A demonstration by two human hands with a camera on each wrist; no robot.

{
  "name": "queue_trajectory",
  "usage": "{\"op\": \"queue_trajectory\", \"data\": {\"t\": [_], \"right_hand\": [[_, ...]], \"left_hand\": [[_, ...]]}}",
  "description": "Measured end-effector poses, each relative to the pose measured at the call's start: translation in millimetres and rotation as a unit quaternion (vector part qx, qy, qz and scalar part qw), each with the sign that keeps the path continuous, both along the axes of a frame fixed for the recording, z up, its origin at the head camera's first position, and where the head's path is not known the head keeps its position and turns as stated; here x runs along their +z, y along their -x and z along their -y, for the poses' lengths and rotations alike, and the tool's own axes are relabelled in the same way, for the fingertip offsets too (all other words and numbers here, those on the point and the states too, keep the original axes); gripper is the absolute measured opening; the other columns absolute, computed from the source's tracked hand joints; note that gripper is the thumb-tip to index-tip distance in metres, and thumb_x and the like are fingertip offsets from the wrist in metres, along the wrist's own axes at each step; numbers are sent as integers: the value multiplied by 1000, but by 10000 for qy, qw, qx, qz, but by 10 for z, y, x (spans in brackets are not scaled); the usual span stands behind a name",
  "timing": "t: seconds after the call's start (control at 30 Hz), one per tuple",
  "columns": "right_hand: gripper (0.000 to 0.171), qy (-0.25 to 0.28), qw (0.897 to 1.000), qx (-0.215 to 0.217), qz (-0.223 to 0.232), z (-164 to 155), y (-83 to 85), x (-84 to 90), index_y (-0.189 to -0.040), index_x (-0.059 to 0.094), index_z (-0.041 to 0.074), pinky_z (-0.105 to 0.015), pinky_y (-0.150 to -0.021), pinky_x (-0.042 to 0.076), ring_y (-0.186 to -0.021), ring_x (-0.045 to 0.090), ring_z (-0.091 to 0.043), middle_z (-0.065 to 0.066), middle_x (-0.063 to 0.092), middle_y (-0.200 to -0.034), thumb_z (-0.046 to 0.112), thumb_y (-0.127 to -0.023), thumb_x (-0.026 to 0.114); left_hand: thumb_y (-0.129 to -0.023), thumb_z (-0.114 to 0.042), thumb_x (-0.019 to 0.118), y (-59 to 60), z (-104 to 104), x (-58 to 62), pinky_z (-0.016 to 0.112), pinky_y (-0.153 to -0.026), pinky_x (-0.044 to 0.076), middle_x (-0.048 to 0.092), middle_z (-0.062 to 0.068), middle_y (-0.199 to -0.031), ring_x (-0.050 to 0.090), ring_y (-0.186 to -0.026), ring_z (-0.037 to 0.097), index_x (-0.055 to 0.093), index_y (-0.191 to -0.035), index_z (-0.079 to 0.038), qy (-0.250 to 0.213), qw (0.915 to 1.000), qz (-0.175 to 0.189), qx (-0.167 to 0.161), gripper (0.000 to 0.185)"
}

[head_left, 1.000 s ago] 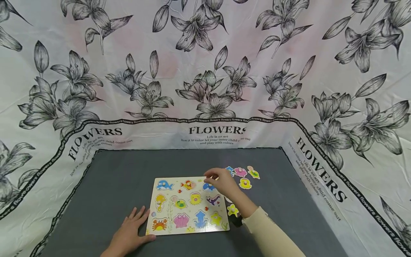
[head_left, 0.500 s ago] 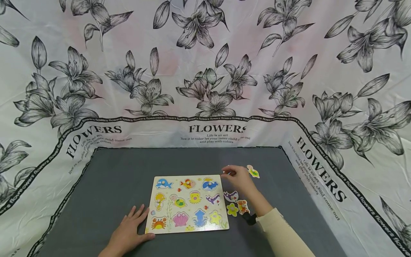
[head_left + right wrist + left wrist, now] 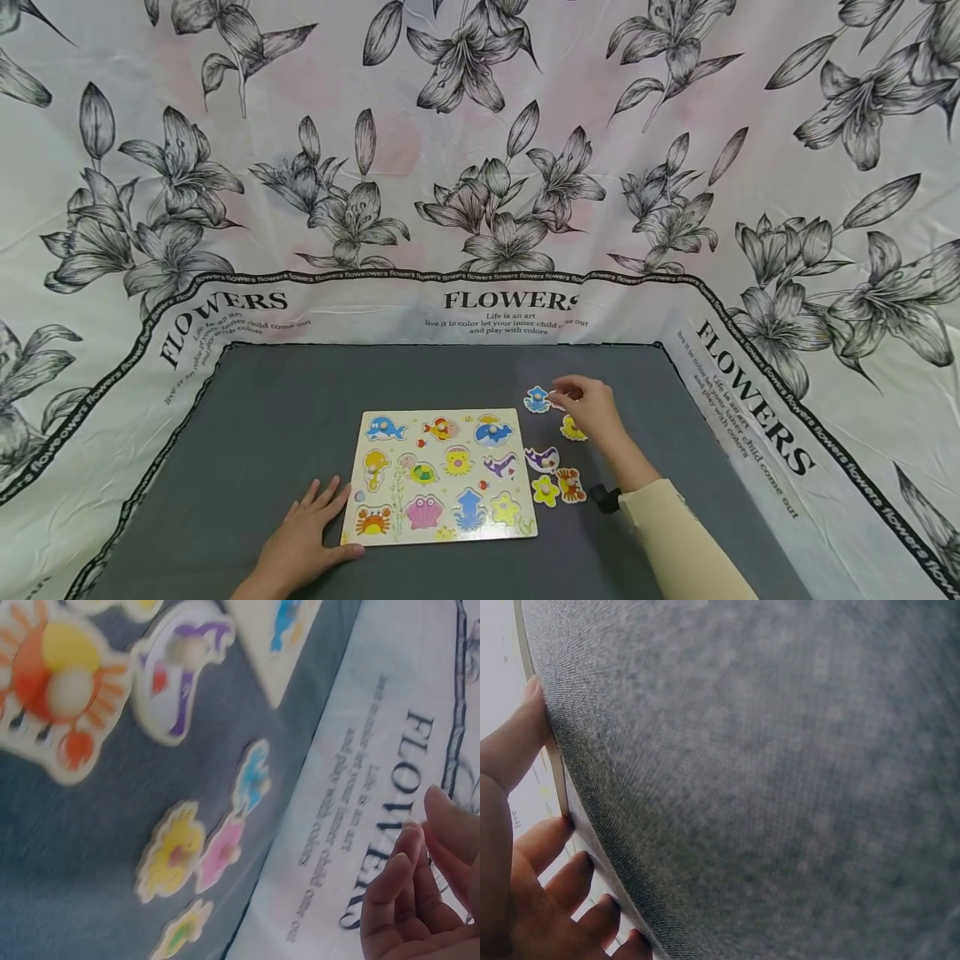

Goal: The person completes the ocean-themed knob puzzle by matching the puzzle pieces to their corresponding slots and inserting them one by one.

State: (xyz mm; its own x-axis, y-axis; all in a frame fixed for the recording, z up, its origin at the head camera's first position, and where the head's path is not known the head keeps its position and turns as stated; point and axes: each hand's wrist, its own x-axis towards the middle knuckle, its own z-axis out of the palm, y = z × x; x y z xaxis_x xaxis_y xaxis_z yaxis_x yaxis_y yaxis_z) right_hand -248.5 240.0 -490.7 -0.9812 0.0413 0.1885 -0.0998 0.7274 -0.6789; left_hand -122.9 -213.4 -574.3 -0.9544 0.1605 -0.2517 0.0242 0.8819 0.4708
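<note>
1. Since half a second ago, my right hand (image 3: pixel 592 408) has slid from the board's top right corner out over the loose pieces at 3 o'clock of the puzzle board (image 3: pixel 438 477).
2. Its fingers curl loosely and hold nothing, hovering beside the blue piece (image 3: pixel 537 399) and the yellow piece (image 3: pixel 572 429).
3. My left hand (image 3: pixel 300 542) lies flat with fingers spread, touching the board's 8 o'clock corner on the grey mat (image 3: pixel 285 417).

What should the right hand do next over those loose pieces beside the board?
Probably lower the right hand onto the pink piece beneath it and pinch its peg. The hand hovers over the loose cluster holding nothing, fingers loosely curled, and the pink piece lies between the blue piece and the yellow piece. The left hand already steadies the puzzle board.
</note>
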Motion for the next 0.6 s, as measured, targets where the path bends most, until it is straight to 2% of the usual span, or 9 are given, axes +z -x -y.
{"op": "queue_trajectory", "data": {"t": [0.23, 0.6], "right_hand": [[25, -11, 9994, -316, -109, -158, 72, -78, -114, 75, 5, -44, -79, 62, -92, 70, -28, -13, 75, -103, 16, -92, 77], [29, 20, 9980, -634, -38, -380, 155, -245, -117, 73, 2, -50, -83, 60, -97, 69, -33, -17, 74, -107, 20, -94, 74]], "left_hand": [[-60, -75, 79, -1, 3, -9, 73, -117, 19, 37, 19, -160, 19, -150, 50, 48, -152, -11, 12, 10000, -29, 17, 116], [-59, -74, 81, 20, -6, -13, 72, -118, 18, 36, 18, -161, 19, -151, 49, 48, -152, -12, 30, 9999, 56, 78, 116]]}}
